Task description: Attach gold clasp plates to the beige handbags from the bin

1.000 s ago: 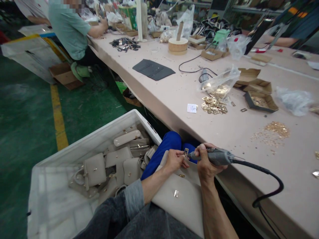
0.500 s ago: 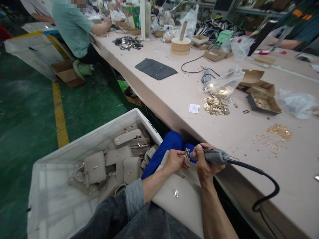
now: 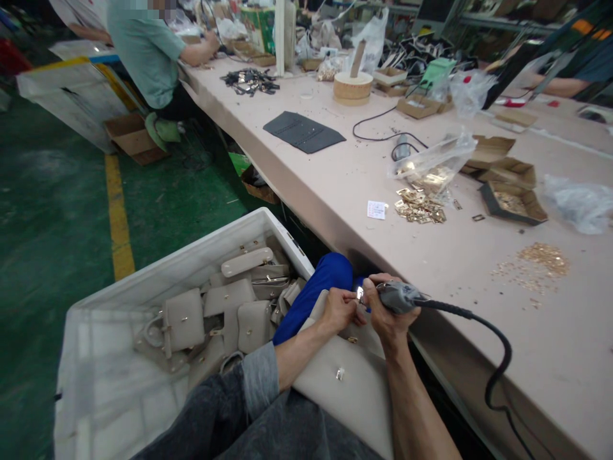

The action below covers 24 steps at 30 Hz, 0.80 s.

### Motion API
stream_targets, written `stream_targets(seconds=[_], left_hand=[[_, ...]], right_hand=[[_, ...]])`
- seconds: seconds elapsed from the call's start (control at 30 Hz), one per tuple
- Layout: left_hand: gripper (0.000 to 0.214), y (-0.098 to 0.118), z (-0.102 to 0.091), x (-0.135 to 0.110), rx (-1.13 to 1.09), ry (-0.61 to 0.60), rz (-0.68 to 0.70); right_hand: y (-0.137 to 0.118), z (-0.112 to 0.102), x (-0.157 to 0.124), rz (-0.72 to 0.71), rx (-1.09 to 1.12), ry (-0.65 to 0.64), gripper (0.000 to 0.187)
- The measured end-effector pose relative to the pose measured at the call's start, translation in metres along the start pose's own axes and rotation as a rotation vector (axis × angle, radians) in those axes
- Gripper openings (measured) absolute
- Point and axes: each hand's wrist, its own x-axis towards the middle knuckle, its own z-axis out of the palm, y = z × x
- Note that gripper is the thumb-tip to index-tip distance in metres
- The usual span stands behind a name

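Observation:
A beige handbag (image 3: 354, 399) lies across my lap, with a small metal plate on its flap. My left hand (image 3: 341, 311) reaches over its upper part, thumb and fingers pinching a small shiny metal fitting (image 3: 360, 293). Whether that fitting is joined to the bag is hidden by my fingers. Wrapped in my right hand (image 3: 389, 322) is a grey electric screwdriver (image 3: 400, 296) with a black cord trailing right. Its tip points left at the fitting, close to my left fingertips; my fingers cover the exact contact.
Left of my knees stands a white plastic bin (image 3: 86, 358) of beige bags. On the table (image 3: 335, 185) are gold plates (image 3: 419, 206), tiny loose parts (image 3: 543, 259), cardboard boxes (image 3: 512, 204) and a black sheet (image 3: 304, 132). A person (image 3: 143, 57) sits at the far left.
My right hand and the screwdriver have moved slightly left, closer to my left fingers, and the cord has swung left with them. My left hand keeps its pinch. The whole view shifts a little.

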Motion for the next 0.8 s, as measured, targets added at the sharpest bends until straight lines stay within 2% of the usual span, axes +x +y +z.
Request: stream_targets(seconds=[0.07, 0.27, 0.47, 0.63, 0.73, 0.8], left_hand=[[0.016, 0.001, 0.0, -0.001, -0.001, 0.012, 0.01], [0.021, -0.003, -0.001, 0.0, -0.026, 0.039, 0.039], [0.012, -0.01, -0.003, -0.001, -0.041, -0.01, 0.013], [0.015, -0.013, -0.004, 0.0, -0.038, -0.033, -0.023], [0.017, -0.012, -0.004, 0.0, -0.052, -0.051, -0.031], [0.023, -0.012, -0.004, 0.0, -0.074, -0.081, -0.036]], right_hand=[[0.002, 0.001, 0.002, -0.017, 0.044, -0.03, 0.009], [0.006, 0.005, 0.006, -0.002, 0.098, -0.096, 0.009], [0.006, 0.003, 0.01, 0.08, 0.076, -0.135, 0.017], [0.004, 0.001, 0.012, 0.053, 0.069, -0.157, 0.018], [0.0, -0.007, 0.016, 0.117, 0.16, -0.196, 0.022], [-0.004, -0.015, 0.018, 0.197, 0.261, -0.165, 0.025]])
